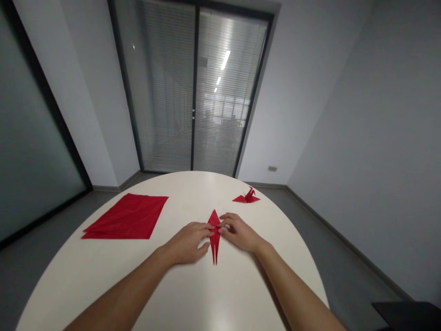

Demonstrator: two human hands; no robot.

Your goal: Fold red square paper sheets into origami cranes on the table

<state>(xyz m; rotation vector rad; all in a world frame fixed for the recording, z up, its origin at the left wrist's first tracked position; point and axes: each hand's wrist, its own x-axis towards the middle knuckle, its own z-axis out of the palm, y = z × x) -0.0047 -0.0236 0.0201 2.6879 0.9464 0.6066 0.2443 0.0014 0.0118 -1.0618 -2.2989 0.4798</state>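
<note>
A red folded paper (214,218) lies on the table between my hands, a diamond shape with a pointed top and two narrow legs toward me. My left hand (191,240) rests at its left edge, fingertips on the paper's middle, thumb apart from the fingers. From the other side, my right hand (238,231) touches the right edge with bent, parted fingers. Neither hand lifts the paper. Beyond my right hand stands a finished red origami crane (249,196) with its wings spread.
Large red paper sheets (132,218) lie stacked at the left of the round white table (193,184). A glass door with blinds (165,115) is behind it. At the lower right is a dark object (409,315), cut off by the frame.
</note>
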